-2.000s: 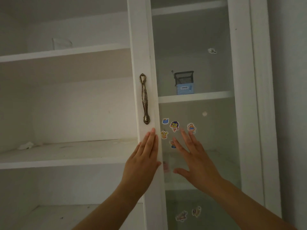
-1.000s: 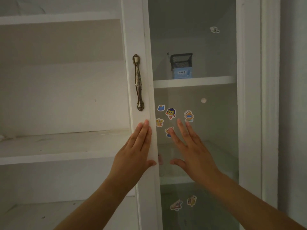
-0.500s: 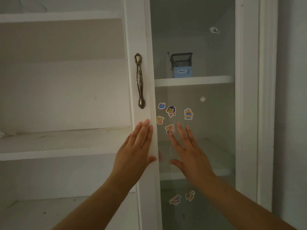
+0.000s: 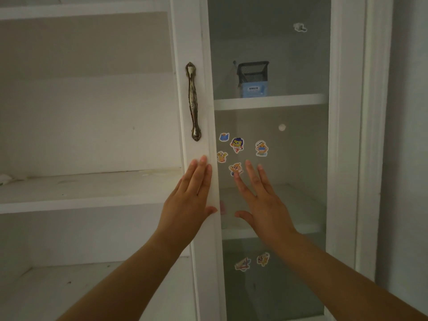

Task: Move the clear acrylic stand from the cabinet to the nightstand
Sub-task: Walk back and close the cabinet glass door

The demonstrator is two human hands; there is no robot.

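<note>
A white cabinet fills the head view. Its glass door (image 4: 271,205) on the right has a white frame and a bronze handle (image 4: 193,100). My left hand (image 4: 188,200) lies flat on the door's frame, fingers straight, thumb hooked on the frame's edge. My right hand (image 4: 261,205) is spread flat against the glass, holding nothing. A faint clear shape at the top left corner (image 4: 53,0) may be the acrylic stand; I cannot tell. No nightstand is in view.
Behind the glass a black mesh pen holder (image 4: 253,77) stands on an upper shelf (image 4: 269,101). Several cartoon stickers (image 4: 237,144) dot the glass. To the left are open white shelves (image 4: 88,193) with a small white scrap (image 4: 5,178). A grey wall (image 4: 407,135) lies right.
The view has dropped, so the top shelf with the clear shape has slid nearly out of frame. Both hands stay flat on the door, which has shifted slightly right.
</note>
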